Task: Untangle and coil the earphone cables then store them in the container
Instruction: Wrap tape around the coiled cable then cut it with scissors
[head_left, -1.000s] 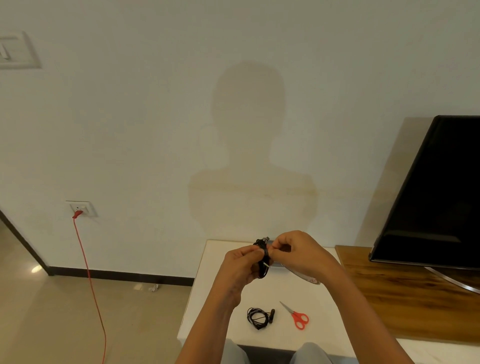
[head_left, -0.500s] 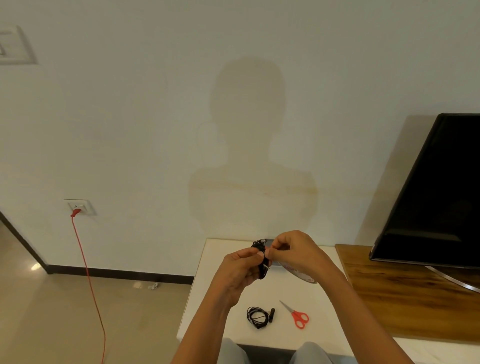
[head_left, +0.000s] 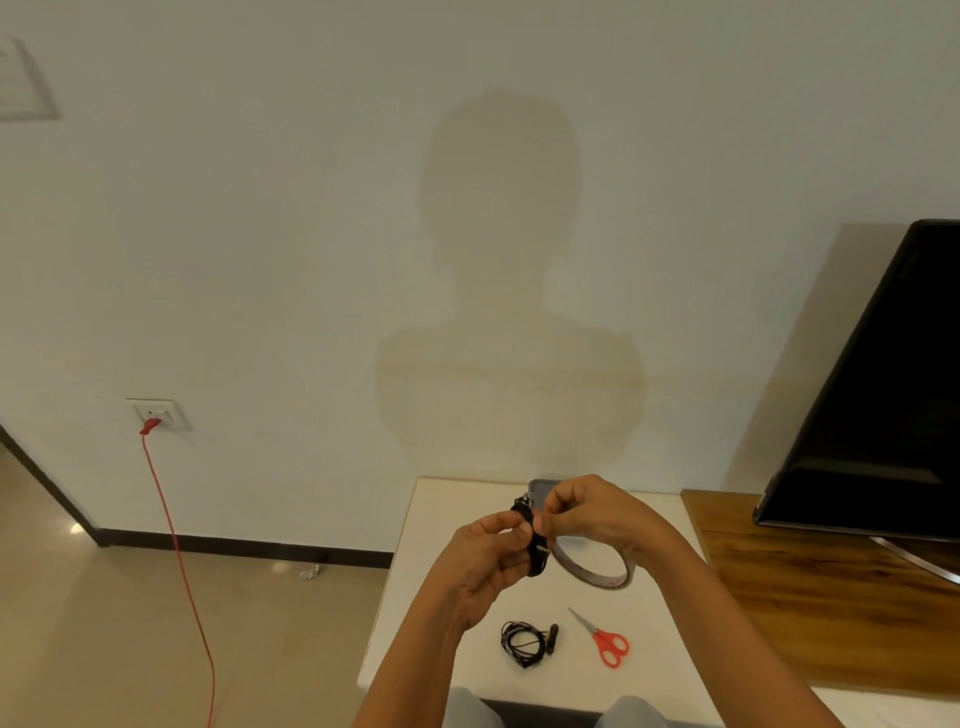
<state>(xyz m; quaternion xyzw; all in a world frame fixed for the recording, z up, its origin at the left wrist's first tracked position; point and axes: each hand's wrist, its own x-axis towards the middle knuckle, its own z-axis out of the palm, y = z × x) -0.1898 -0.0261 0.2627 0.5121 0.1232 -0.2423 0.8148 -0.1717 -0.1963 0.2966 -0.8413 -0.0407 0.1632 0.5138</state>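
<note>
The left hand (head_left: 483, 561) and the right hand (head_left: 592, 514) meet above the far half of the white desk (head_left: 431, 597), both closed on one coiled earphone bundle (head_left: 534, 540). The left grip has its fingers curled round the lower part of the black coil, with the thumb pressed against its near side. The right grip pinches the top of the coil between thumb and forefinger, the other fingers bent above it. A small metal plug tip sticks out of the bundle just right of the left thumb.

A clear tape roll (head_left: 597, 574) shows just below the right hand; whether it lies on the desk or hangs from the hand cannot be told, and the reddish marks on its inner face are too blurred to read. Behind the hands, a grey container (head_left: 543, 486) is mostly hidden.

On the near part of the desk lies a second earphone coil (head_left: 523, 643), loosely wound, and just to its right are red-handled scissors (head_left: 609, 644), apart from it.
</note>
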